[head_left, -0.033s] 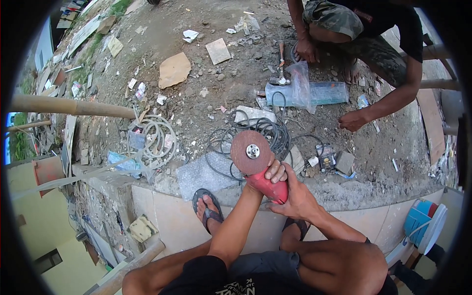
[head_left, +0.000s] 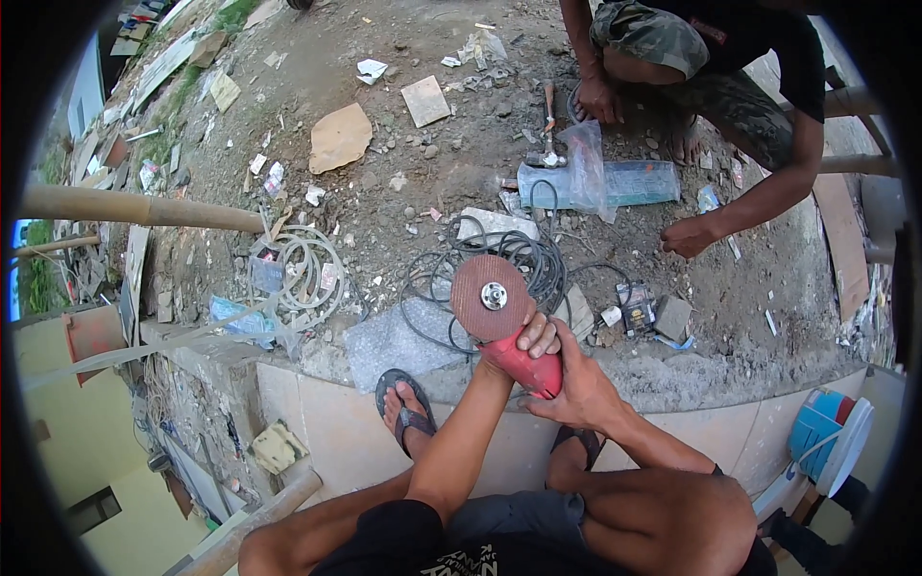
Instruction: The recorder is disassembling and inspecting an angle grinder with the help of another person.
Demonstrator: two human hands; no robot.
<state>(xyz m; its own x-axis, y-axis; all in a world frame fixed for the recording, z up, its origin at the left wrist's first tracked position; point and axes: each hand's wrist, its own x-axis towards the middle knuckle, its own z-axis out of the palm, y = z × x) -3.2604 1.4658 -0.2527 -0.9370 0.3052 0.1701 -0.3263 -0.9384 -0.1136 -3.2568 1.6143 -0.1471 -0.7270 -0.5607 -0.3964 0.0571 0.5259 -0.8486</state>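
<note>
Both my hands hold a red angle grinder in front of me, its brown cutting disc facing up. A metal flange and nut sit at the disc's centre. My left hand is closed round the body just below the disc; its palm is hidden beneath the tool. Around the rear of the body my right hand is closed, thumb on the near side, its other fingers partly hidden. A loose coil of dark cable lies on the dirt beyond the disc.
A person in camouflage trousers crouches at the far right, near a hammer and a plastic-wrapped bluish slab. Bubble wrap, a pale hose coil and a bamboo pole lie left. A blue bucket stands right.
</note>
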